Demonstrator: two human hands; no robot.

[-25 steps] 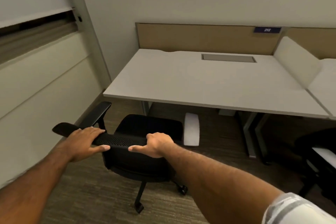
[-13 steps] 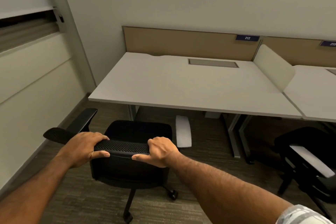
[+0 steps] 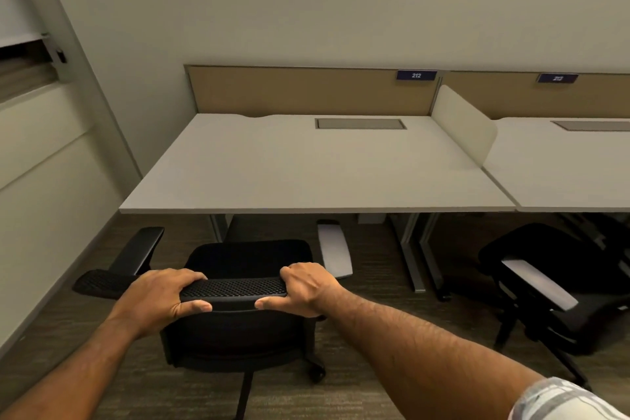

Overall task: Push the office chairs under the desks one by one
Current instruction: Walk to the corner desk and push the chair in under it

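Closer now, chair (image 3: 245,259) faces desk (image 3: 306,167) labelled "212" (image 3: 416,75).

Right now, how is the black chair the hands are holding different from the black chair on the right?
The black mesh-backed chair on the left is gripped at its backrest top by the left hand and right hand; the black office chair on the right is untouched. The held chair faces desk 212 squarely; the other sits angled. Both remain outside the desks.
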